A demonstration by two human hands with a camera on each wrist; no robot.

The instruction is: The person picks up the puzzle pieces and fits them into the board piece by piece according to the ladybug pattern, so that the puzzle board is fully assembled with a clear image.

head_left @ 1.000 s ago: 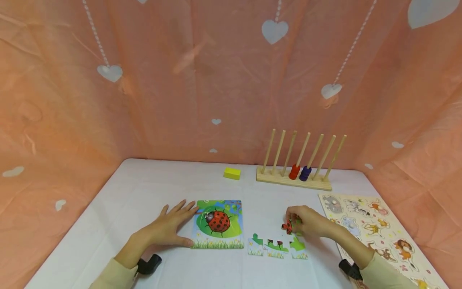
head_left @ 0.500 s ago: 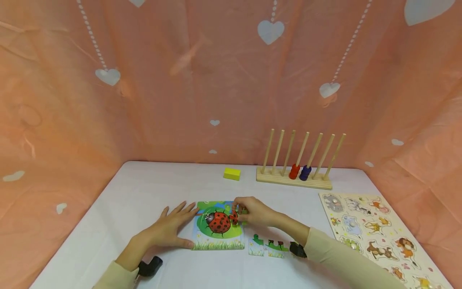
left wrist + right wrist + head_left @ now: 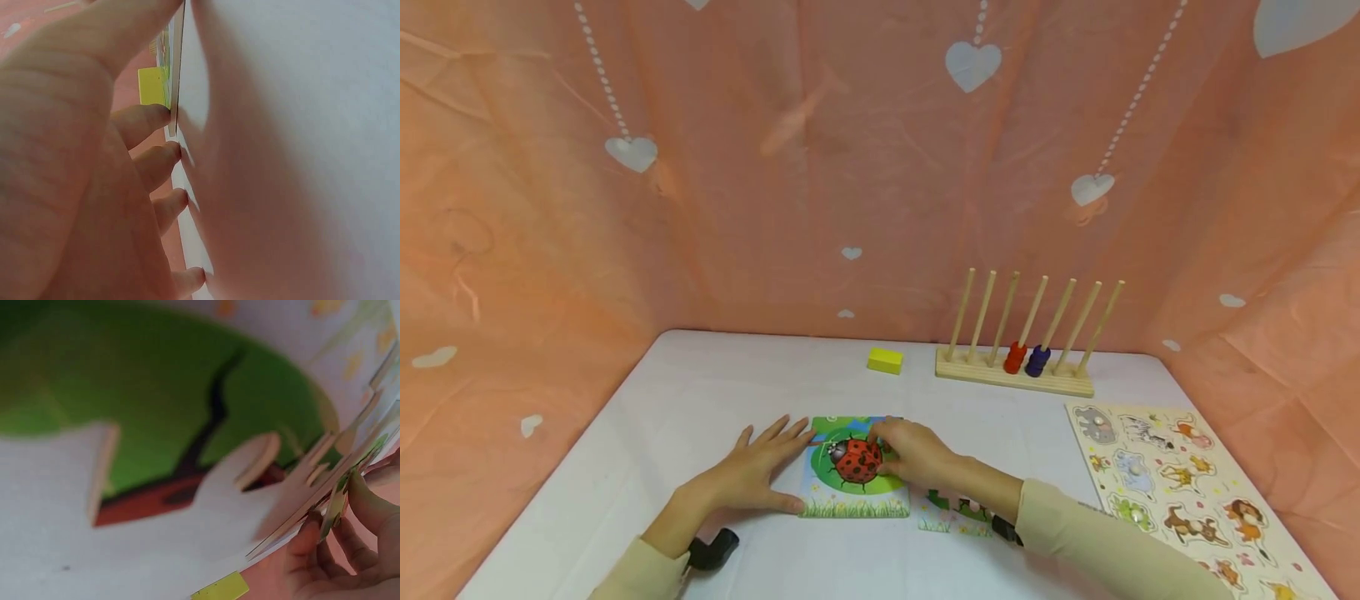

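Observation:
A square ladybug puzzle board [image 3: 850,507] lies on the white table. My left hand [image 3: 752,471] rests at its left edge, fingers spread and nearly straight; in the left wrist view fingertips sit right at the board's thin edge. Over the board's right side, my right hand [image 3: 917,454] pinches a puzzle piece [image 3: 335,509] between thumb and fingers, mostly hidden by the hand from above. Joined loose puzzle pieces [image 3: 934,518], with grass, green leaf and a dark leg, lie just right of the board, partly beneath the right wrist. They loom large in the right wrist view.
A yellow block [image 3: 885,361] stands behind the board. At the back right is a wooden peg rack [image 3: 1000,377] with red beads [image 3: 1015,358] and purple beads [image 3: 1038,362]. An animal peg puzzle [image 3: 1157,492] lies at the right. An orange curtain with hearts surrounds the table.
My right hand has carried the red and green puzzle piece leftward from beyond the loose pieces to the board's right side, and moved slightly farther over it. The left hand has stayed put.

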